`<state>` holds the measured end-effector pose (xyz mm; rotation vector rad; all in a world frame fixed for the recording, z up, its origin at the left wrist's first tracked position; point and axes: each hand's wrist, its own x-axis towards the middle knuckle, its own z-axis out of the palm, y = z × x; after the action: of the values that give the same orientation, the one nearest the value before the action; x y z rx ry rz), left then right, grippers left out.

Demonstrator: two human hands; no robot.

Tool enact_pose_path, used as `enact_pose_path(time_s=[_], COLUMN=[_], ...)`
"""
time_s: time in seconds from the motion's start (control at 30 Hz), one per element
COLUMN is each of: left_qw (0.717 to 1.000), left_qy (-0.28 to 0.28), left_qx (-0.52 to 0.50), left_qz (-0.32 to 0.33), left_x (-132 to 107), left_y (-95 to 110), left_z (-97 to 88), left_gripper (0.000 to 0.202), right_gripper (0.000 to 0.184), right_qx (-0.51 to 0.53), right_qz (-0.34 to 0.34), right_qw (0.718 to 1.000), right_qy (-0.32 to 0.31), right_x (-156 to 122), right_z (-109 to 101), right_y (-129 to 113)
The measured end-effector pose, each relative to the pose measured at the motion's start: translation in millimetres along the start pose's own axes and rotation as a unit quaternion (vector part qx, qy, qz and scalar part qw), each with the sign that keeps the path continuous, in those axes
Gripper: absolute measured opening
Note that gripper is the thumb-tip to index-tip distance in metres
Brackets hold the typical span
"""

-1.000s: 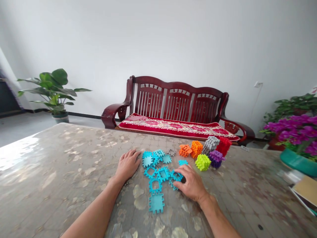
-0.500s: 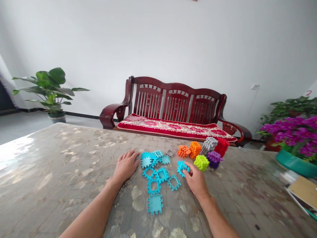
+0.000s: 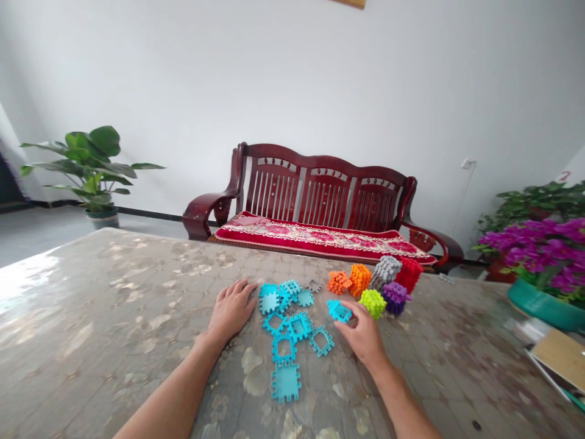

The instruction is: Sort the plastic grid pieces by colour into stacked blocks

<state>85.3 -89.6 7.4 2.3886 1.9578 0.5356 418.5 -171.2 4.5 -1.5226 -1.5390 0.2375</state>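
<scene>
My right hand (image 3: pixel 361 332) pinches a blue notched interlocking tile piece (image 3: pixel 339 310) between thumb and fingers, just left of a lime-green block cube (image 3: pixel 373 303). Flat on the table, with fingers stretched out, my left hand (image 3: pixel 233 308) rests beside a pile of blue interlocking tiles (image 3: pixel 269 302) and holds nothing. Several more tiles run from the pile toward me, among them a framed tile (image 3: pixel 284 348) and a solid square tile (image 3: pixel 286 383). A hollow teal tile (image 3: pixel 322 341) lies apart, between the row and my right hand.
Behind my right hand stand orange blocks (image 3: pixel 361 279), a grey block stack (image 3: pixel 386 272), a red one (image 3: pixel 409 274) and a purple one (image 3: pixel 395 297). A teal flower pot (image 3: pixel 546 305) and a brown book-like item (image 3: pixel 560 350) are at the right. A wooden bench (image 3: pixel 320 195) stands beyond the table (image 3: pixel 137 317).
The blue piece in my right hand has turned and now shows more of its flat face. My left hand has stayed in place. The view has tilted slightly.
</scene>
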Motion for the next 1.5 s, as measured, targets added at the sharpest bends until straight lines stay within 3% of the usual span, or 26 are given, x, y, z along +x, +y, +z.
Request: enact_pose_path(time_s=[0.2, 0.57, 0.93, 1.1, 1.23, 1.37, 1.5], left_qw=[1.0, 1.0, 1.0, 1.0, 1.0, 1.0, 1.0], left_qy=[-0.007, -0.005, 0.0, 0.003, 0.002, 0.001, 0.002], left_qx=[0.009, 0.013, -0.001, -0.004, -0.007, -0.001, 0.002], left_qz=[-0.003, -0.005, -0.011, -0.009, -0.008, -0.005, -0.005], left_x=[-0.1, -0.9, -1.9, -1.6, -0.9, -0.8, -1.0], left_y=[3.2, 5.5, 7.4, 5.6, 3.7, 3.3, 3.7], left_z=[-2.4, -4.3, -5.9, -3.4, -1.5, -1.3, -2.0], left_gripper=[0.042, 0.043, 0.042, 0.041, 0.041, 0.041, 0.041], right_gripper=[0.05, 0.059, 0.05, 0.044, 0.034, 0.032, 0.051], right_qx=[-0.117, -0.266, -0.245, -0.237, -0.187, -0.114, -0.107], right_qz=[0.063, 0.045, -0.047, -0.044, -0.093, -0.153, -0.143], right_qw=[0.988, 0.963, 0.968, 0.971, 0.978, 0.978, 0.973], right_qy=[0.074, 0.029, 0.017, 0.004, 0.007, -0.081, -0.149], right_x=[11.2, 11.4, 12.4, 11.1, 7.7, -1.8, -11.1], right_z=[9.1, 20.7, 30.3, 24.3, 19.2, 21.2, 26.5], right_y=[-14.8, -12.3, 2.8, -6.0, -22.8, -47.0, -65.7])
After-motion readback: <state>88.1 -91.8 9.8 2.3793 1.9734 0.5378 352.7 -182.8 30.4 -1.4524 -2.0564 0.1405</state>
